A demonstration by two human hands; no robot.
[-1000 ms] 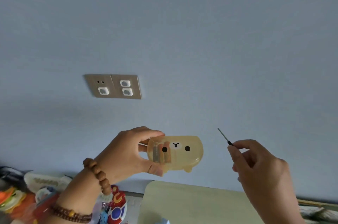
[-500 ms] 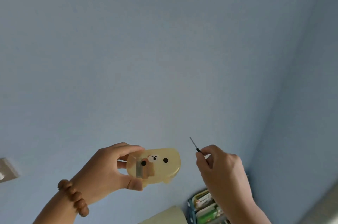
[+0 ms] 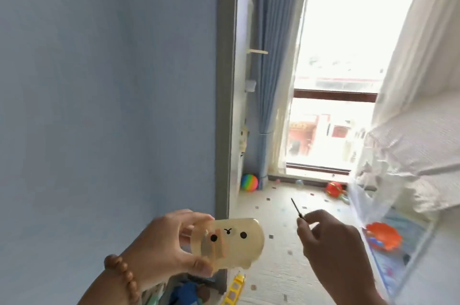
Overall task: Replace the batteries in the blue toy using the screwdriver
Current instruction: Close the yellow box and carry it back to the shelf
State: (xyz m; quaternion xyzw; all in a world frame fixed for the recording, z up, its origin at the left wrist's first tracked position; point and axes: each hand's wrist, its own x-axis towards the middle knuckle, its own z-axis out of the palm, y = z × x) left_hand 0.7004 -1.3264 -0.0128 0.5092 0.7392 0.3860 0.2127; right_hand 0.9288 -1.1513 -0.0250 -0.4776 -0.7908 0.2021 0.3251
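My left hand (image 3: 159,245) holds up a translucent yellow case with a cartoon bear face (image 3: 236,242); batteries show dimly through its left end. My right hand (image 3: 331,247) pinches a thin screwdriver (image 3: 297,209), its tip pointing up and to the left, a hand's width to the right of the case. A blue object (image 3: 185,293) lies at the bottom edge below my left hand, mostly hidden; I cannot tell whether it is the blue toy.
A blue wall (image 3: 107,80) fills the left. Ahead are a doorway, a blue curtain (image 3: 273,55) and a bright window (image 3: 348,68). On the floor lie a rainbow ball (image 3: 249,182), a red toy (image 3: 334,189), a yellow strip (image 3: 234,291) and an orange toy (image 3: 383,235).
The view has swung right, from the bare wall and socket to the doorway and window. Both hands keep their hold and stay about the same distance apart.
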